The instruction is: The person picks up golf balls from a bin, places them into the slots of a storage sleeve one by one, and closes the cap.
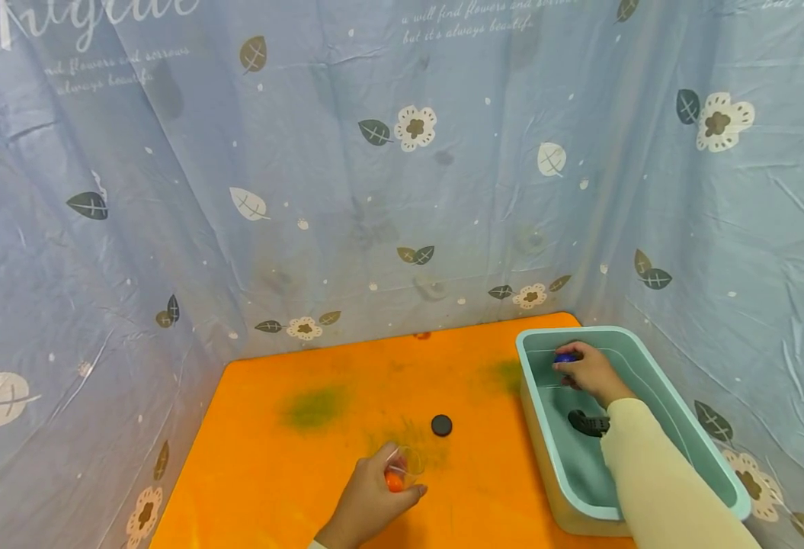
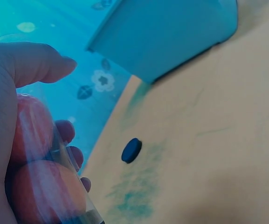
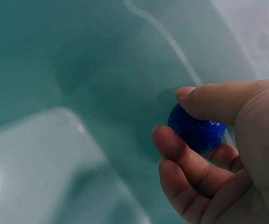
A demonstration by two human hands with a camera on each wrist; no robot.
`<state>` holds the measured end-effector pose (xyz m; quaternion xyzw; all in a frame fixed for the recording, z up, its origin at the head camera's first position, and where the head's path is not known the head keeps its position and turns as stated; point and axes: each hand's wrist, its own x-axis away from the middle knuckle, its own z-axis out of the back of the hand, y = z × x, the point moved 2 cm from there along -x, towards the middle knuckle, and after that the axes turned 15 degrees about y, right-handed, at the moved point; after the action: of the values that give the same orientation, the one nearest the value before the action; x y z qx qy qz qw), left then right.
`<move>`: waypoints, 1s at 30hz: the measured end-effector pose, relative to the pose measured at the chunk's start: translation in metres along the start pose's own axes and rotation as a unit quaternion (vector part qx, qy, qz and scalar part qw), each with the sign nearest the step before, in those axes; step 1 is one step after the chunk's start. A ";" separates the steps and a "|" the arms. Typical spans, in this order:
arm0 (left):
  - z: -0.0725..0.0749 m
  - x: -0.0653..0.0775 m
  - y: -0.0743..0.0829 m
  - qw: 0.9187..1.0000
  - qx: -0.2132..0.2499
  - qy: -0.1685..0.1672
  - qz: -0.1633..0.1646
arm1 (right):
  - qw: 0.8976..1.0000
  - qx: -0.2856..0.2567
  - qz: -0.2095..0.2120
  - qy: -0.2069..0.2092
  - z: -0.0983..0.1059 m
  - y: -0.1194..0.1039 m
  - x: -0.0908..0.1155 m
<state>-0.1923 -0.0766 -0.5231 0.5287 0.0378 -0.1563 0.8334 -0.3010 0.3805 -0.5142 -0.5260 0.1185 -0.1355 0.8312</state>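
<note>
The blue ball [image 3: 199, 133] sits between the right hand's [image 1: 588, 372] thumb and fingers, directly against them. That grip is narrow, only as wide as the ball: the thumb presses from one side while the other fingers curl beneath and around it. Around these fingers stand the walls of the pale green basin [image 1: 580, 331].

The left hand [image 1: 370, 496] holds a clear container [image 1: 411, 460], its fingers wrapped around the side, with several fingertips showing past the far edge. Within that grasp, two balls lie one above the other, the orange ball [image 1: 394, 481] among them. A black disc [image 1: 441, 425] lies on the orange table [image 1: 271, 457], beyond the left fingertips and apart from them.
</note>
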 end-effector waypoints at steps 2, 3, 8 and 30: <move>0.001 -0.001 0.000 1.000 -0.006 0.003 -0.002 | 1.000 -0.010 0.010 0.006 0.001 -0.006 -0.001; 0.001 -0.001 0.000 1.000 -0.008 0.005 -0.004 | 1.000 -0.016 0.012 0.010 0.001 -0.009 -0.001; 0.001 -0.002 0.001 1.000 0.004 0.008 -0.006 | 0.997 -0.059 0.025 0.030 0.002 -0.028 0.000; 0.003 -0.005 0.007 1.000 0.011 0.008 -0.012 | 0.974 -0.182 0.124 0.057 -0.006 -0.118 0.053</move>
<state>-0.1956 -0.0750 -0.5150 0.5388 0.0489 -0.1621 0.8252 -0.2653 0.3080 -0.4125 -0.6408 0.2529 -0.0369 0.7239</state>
